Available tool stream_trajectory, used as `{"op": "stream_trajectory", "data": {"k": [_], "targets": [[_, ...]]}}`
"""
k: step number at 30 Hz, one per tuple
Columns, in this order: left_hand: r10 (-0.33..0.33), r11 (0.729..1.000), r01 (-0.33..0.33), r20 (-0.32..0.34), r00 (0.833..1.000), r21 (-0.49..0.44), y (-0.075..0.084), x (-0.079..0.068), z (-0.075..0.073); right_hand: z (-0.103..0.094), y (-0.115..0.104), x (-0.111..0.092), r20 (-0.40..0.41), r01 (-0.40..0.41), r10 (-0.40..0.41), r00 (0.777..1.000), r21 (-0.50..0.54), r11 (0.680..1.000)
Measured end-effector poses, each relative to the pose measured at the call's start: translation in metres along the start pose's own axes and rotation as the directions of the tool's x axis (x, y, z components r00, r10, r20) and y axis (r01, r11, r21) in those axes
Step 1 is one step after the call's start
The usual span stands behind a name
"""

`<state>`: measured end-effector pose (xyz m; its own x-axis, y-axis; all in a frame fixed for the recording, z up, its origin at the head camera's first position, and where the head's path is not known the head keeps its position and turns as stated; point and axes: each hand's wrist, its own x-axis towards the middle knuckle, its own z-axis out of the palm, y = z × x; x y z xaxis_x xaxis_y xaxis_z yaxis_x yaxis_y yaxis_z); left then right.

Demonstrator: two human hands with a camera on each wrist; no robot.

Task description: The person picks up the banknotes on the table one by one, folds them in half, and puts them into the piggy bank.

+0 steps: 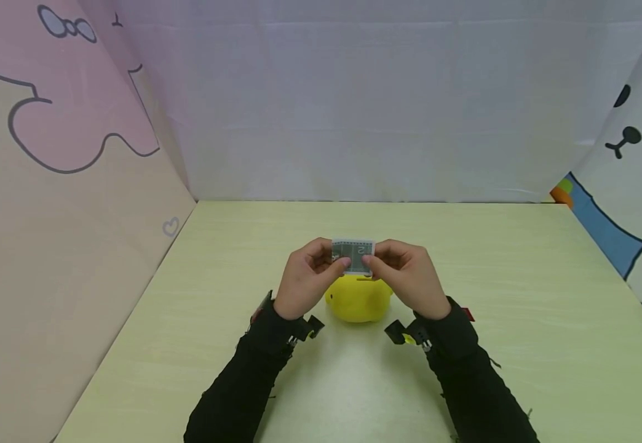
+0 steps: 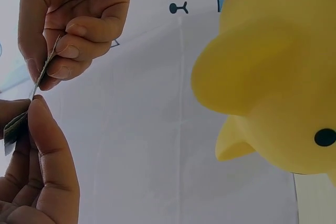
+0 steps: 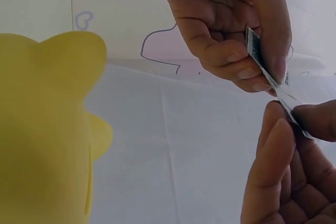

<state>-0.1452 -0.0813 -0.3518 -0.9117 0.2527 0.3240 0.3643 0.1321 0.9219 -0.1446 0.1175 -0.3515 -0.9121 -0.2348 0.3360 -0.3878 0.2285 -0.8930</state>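
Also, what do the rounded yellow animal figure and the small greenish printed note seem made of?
Rounded yellow animal figure: probably matte plastic or rubber, given its smooth, softly shaded surface. Small greenish printed note: likely paper, dull, with thin edges.

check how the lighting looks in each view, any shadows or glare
Head view: soft shadows on the table beside the black sleeves, pale sheen low in the middle; left wrist view: the left hand looks darker than the pale backdrop; right wrist view: the yellow toy is shaded toward its bottom.
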Motion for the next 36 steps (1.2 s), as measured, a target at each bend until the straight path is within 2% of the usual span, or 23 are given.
{"op": "stream_trajectory", "data": {"k": [15,23,32,36], "targets": [[0.024,0.999,-0.024,0.013,1.000,-0.037,-0.0016,0.0005,-0.0005,-0.0012,0.0015,0.0005,-0.031,0.005,-0.006,1.000,-0.009,1.000],[-0.018,0.997,0.020,0.020,1.000,-0.071,-0.0003,0.0019,-0.0017,-0.0033,0.0025,0.0016,-0.065,-0.010,0.009,0.998,-0.008,1.000],[-0.033,0.998,0.035,0.037,0.999,-0.055,0.0001,0.0012,-0.0027,-0.0028,0.0029,0.0024,-0.093,-0.041,0.040,0.995,-0.002,0.999],[-0.029,0.996,0.033,0.054,0.998,-0.082,0.0004,0.0005,-0.0034,-0.0023,0.0024,0.0021,-0.103,-0.052,0.052,0.993,0.002,0.999]]}}
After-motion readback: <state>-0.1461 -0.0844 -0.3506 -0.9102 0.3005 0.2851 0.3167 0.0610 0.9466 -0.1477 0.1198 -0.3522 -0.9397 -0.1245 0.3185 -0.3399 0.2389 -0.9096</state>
